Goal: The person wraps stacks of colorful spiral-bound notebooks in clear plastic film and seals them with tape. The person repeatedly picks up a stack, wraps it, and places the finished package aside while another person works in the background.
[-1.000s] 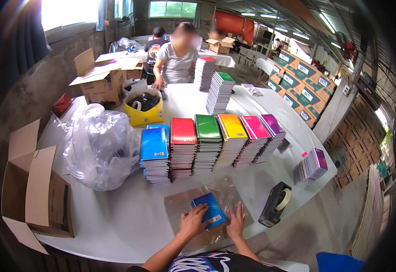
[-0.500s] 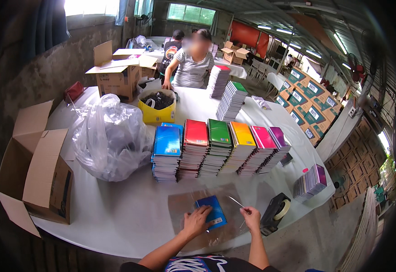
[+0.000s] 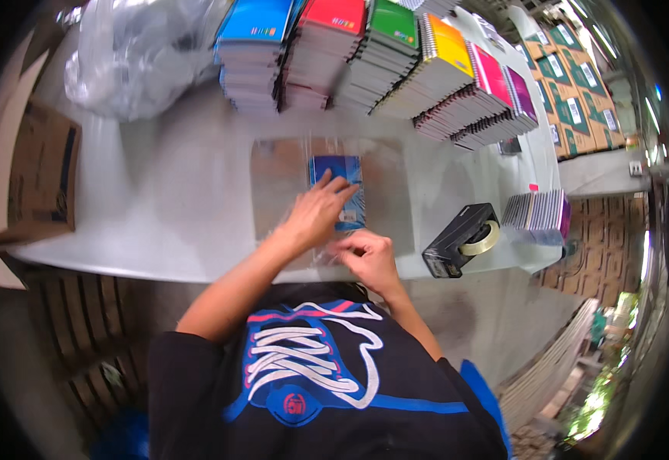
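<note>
Head view: we log the left hand [image 3: 315,215], fingers part-spread, laid on the notebook [image 3: 354,205] over film [image 3: 386,192]; right hand [image 3: 339,248], fingers curled, blurred, grip we cannot tell.

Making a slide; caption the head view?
Left hand on a blue notebook, right hand just below, tape dispenser off to the right.

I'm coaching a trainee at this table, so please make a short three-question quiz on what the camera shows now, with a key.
1. True or false: the left hand reaches over the blue notebook.
2. Which stack stands between the green stack and the pink stack? A, red; B, yellow; C, purple.
3. Which hand is nearer the tape dispenser?

Key: 1, true. 2, B, the yellow stack. 3, the right hand.
</note>
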